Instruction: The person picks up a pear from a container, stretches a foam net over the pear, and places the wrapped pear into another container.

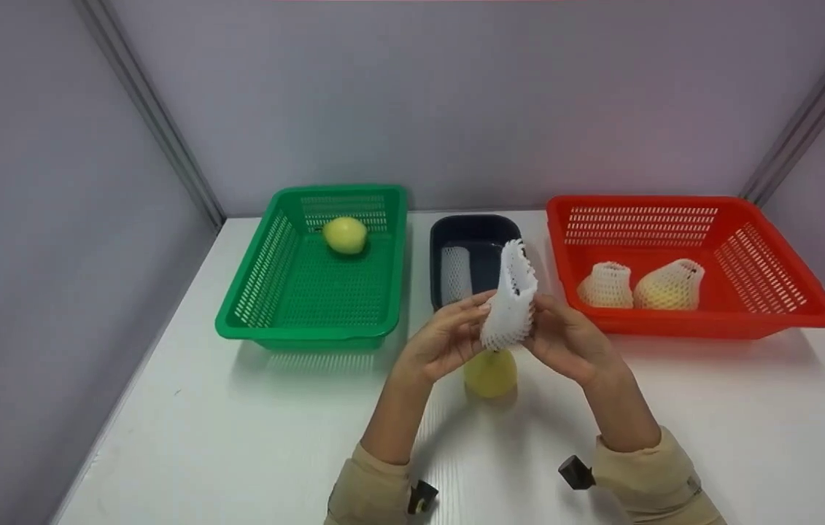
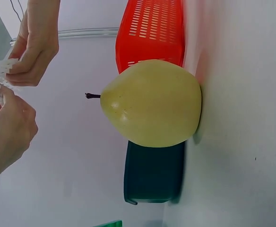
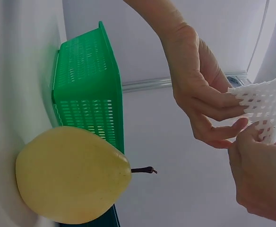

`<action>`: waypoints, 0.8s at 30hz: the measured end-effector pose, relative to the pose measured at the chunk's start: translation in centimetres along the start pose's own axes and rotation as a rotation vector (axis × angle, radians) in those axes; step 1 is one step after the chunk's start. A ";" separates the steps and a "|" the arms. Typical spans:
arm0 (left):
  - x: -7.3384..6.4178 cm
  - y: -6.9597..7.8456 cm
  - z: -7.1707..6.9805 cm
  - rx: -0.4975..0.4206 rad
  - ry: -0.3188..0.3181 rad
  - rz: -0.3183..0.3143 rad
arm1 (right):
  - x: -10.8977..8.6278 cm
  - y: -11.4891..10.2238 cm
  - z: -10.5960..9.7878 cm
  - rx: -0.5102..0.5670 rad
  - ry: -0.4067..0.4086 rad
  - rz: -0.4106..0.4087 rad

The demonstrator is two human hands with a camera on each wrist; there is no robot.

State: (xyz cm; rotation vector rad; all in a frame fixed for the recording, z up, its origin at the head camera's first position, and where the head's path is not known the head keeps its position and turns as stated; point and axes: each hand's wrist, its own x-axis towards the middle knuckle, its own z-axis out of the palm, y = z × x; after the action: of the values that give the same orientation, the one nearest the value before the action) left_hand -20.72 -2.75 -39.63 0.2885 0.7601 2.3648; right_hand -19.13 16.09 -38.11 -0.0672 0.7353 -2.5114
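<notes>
Between my two hands, above the table, is a white foam net sleeve (image 1: 508, 313), its upper end spread open. My left hand (image 1: 448, 334) pinches it from the left side, and my right hand (image 1: 564, 337) grips the opposite side. Directly below stands a yellow pear (image 1: 491, 375), upright on the table with its stem up; the sleeve's lower edge overlaps its top in the head view. Both wrist views show the pear (image 2: 152, 104) bare, apart from the hands and the foam net (image 3: 268, 106).
A green basket (image 1: 310, 332) at the left holds one bare pear (image 1: 345, 235). In the dark blue tray (image 1: 435, 251) at the back middle lies another foam net (image 1: 456, 273). The red basket (image 1: 689, 321) at the right contains two net-covered pears (image 1: 667, 286).
</notes>
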 end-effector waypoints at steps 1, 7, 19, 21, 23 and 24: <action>-0.1 0.0 0.0 -0.002 -0.018 -0.014 | 0.0 0.0 0.0 0.007 0.014 -0.004; -0.1 -0.4 0.3 -0.013 -0.066 -0.075 | -0.4 -0.3 0.1 -0.002 0.029 -0.027; 0.4 0.7 -1.1 0.138 0.199 -0.072 | 0.1 -1.2 -1.6 -0.246 0.118 0.046; 0.4 0.7 -1.7 0.194 0.260 -0.083 | 0.3 -1.1 -2.2 -0.288 0.153 0.072; 0.5 0.5 -2.3 0.258 0.310 -0.098 | 0.5 -1.0 -2.8 -0.321 0.185 0.097; 0.5 0.4 -2.6 0.297 0.330 -0.103 | 0.6 -0.9 -3.1 -0.338 0.201 0.108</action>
State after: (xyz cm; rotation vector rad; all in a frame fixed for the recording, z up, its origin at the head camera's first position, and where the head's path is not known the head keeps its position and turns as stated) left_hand -22.34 -3.87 -41.51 -0.0223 1.2545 2.2248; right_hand -20.62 17.96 -40.38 0.1057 1.2069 -2.2900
